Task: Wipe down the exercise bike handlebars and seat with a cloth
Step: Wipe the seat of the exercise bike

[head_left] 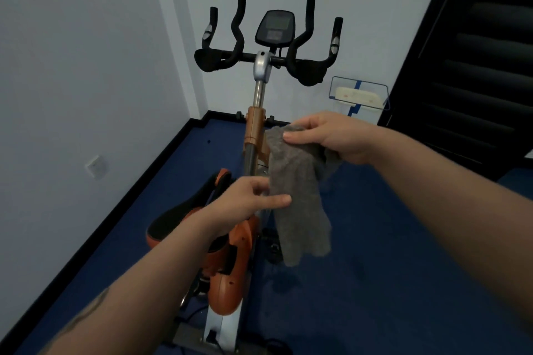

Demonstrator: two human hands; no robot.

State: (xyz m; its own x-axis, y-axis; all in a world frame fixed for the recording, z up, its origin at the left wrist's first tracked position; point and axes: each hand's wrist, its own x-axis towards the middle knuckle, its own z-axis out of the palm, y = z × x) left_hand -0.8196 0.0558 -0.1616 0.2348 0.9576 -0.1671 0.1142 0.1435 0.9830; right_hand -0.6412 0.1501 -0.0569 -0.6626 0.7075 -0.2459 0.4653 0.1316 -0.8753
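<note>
A grey cloth (297, 190) hangs in mid-air above the frame of an orange exercise bike (230, 277), held between two bare hands. The right hand (331, 138) has the cloth's upper end gathered in a closed grip, fingers curled over the bunched fabric, while the left hand (251, 199) pinches the cloth's left edge lower down between thumb and fingers. The loose lower end of the cloth drops past the left hand toward the blue floor (375, 268).

The black seat (178, 216) (trimmed in orange) sits near and to the left, partly hidden behind the left forearm and clear of the cloth. The black handlebars (305, 66) stand farther off, well apart from both hands, with four upright grips and a small dark console (275, 27) mounted at the centre on a silver post (259, 89).

Pale walls meet in the far corner behind the bike, a wall socket (96, 166) low on the left one. A blue wire-framed item (359, 95) leans against the far wall to the right, beside a dark slatted panel (476, 52).
</note>
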